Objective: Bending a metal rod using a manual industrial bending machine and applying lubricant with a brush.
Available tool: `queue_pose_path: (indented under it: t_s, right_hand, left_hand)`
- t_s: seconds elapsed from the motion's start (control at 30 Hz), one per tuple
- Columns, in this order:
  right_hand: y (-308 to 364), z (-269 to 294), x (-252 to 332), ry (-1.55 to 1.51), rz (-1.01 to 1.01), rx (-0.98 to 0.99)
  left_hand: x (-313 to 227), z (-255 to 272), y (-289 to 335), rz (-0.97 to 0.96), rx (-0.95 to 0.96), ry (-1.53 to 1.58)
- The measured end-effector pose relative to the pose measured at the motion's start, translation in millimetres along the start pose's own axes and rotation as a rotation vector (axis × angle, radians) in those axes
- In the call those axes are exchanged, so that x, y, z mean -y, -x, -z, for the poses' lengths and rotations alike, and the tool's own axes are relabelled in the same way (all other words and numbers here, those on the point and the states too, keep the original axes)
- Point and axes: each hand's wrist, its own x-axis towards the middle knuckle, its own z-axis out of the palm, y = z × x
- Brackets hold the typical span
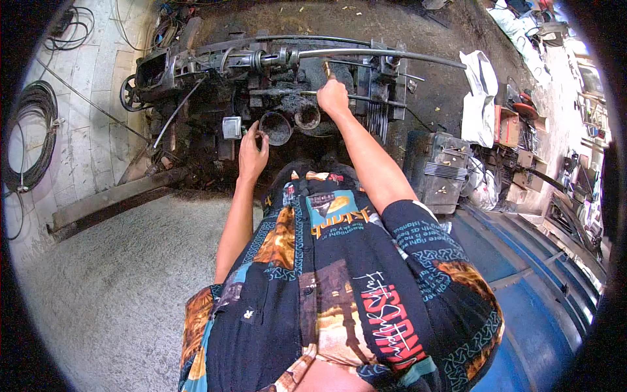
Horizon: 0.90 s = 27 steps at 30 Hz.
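Right hand (333, 99), one: was closed on a brown handle (328, 68) that stood out beyond its knuckles; a firm, even grip seemed apt. Left hand (253, 154), one: fingers bent at a round metal cup (275, 129) just to its right, pinch too small to tell; steadiness there seemed best.

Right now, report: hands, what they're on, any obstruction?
Right hand gripping slim brownish handle. Left hand at dark round cup, contact unclear. Long grey metal bar beyond, possibly obstructing.
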Motion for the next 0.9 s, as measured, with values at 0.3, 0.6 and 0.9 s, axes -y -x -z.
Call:
queue_pose_path:
  t_s: [0.3, 0.6, 0.9]
  right_hand:
    - [86, -67, -23, -0.077, 0.160, 0.314]
    - [57, -198, -96, -0.263, -0.258, 0.520]
    - [47, -245, -151, -0.367, -0.425, 0.510]
  left_hand:
    - [12, 2, 13, 0.101, -0.039, -0.008]
    - [29, 2, 66, 0.157, -0.181, -0.097]
    - [29, 0, 84, 0.233, -0.132, -0.053]
